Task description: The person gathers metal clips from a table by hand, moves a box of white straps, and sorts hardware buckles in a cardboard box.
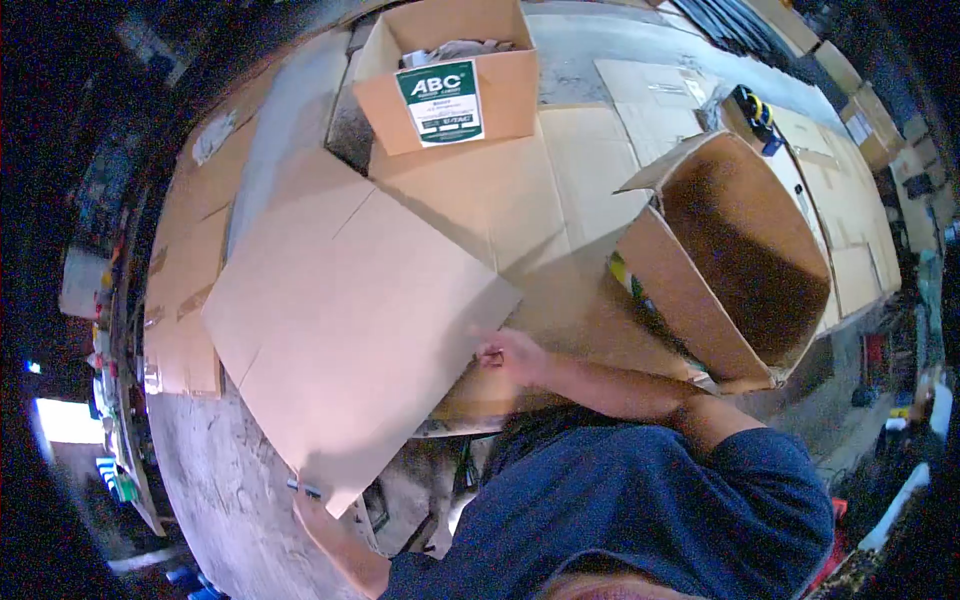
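A large flat cardboard sheet (340,310) with short slits in its edges lies slanted before me. Its near corner sticks out past the table edge. My right hand (512,357) is closed at the sheet's right edge, fingers curled against it. At the lower left edge is my left hand (308,502), gripping the sheet near its close corner; most of its fingers are hidden. A small dark band-like item (303,488) shows there, too blurred to name. To the right, an open cardboard box (690,290) is tipped with its opening facing right.
An open box with a green ABC label (440,105) stands at the back, with crumpled material inside. A yellow-and-black tape measure (755,108) lies at the back right. Flattened cardboard (580,190) covers the table. Dark strips (735,25) lie at the far edge.
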### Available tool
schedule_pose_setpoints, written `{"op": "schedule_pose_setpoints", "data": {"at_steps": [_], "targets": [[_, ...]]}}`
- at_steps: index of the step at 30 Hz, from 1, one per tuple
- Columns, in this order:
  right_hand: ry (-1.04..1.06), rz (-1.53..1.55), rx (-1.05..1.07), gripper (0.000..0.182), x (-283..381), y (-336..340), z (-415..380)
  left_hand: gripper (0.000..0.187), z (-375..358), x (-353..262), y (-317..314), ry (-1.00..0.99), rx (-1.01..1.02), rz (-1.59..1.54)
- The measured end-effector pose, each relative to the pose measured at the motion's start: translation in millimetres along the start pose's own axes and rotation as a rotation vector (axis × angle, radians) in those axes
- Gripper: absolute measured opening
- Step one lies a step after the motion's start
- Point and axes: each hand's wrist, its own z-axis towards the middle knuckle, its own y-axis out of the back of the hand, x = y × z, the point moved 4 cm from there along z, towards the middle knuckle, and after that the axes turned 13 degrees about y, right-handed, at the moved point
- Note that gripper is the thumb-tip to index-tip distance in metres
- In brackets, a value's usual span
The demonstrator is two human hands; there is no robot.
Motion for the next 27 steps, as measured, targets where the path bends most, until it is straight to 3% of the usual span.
{"op": "schedule_pose_setpoints", "data": {"at_steps": [2, 4, 8, 10, 17, 22, 24, 25, 27], "targets": [[0.007, -0.116, -0.114, 0.038, 13.3, -22.7, 2.5, 0.044, -8.3, 4.0, -3.2, -0.001, 0.038, 0.005], [0.150, -0.596, -0.059, 0.038, 29.8, -35.8, 8.1, 0.044, -12.1, 4.7, -8.5, -0.005, 0.086, 0.014], [0.237, -0.427, 0.109, 0.040, 35.1, -82.8, 18.6, 0.045, -28.4, 10.4, -10.4, -0.003, 0.147, 0.028], [0.102, -0.072, 0.126, 0.046, 36.2, -113.0, 14.9, 0.045, -41.2, 11.8, -3.4, -0.005, 0.153, 0.035], [0.374, -0.238, 0.220, 0.039, 92.9, -172.1, 22.5, 0.047, -56.7, -0.9, 11.6, -0.041, 0.170, 0.060], [0.593, -0.271, 0.451, 0.038, 156.1, -221.4, -4.4, 0.047, -43.8, -8.7, 1.7, -0.044, 0.208, 0.087], [0.651, -0.289, 0.440, 0.035, 182.3, -237.4, -5.3, 0.047, -21.9, -6.6, -8.7, -0.032, -0.146, 0.297], [0.704, -0.306, 0.434, 0.032, 197.9, -245.5, -5.1, 0.047, -65.7, -19.3, -30.4, -0.038, -0.137, 0.298], [0.760, -0.282, 0.405, 0.029, 230.0, -260.1, -6.9, 0.050, -66.8, -111.3, -127.9, 0.133, -0.027, -0.501]]}}
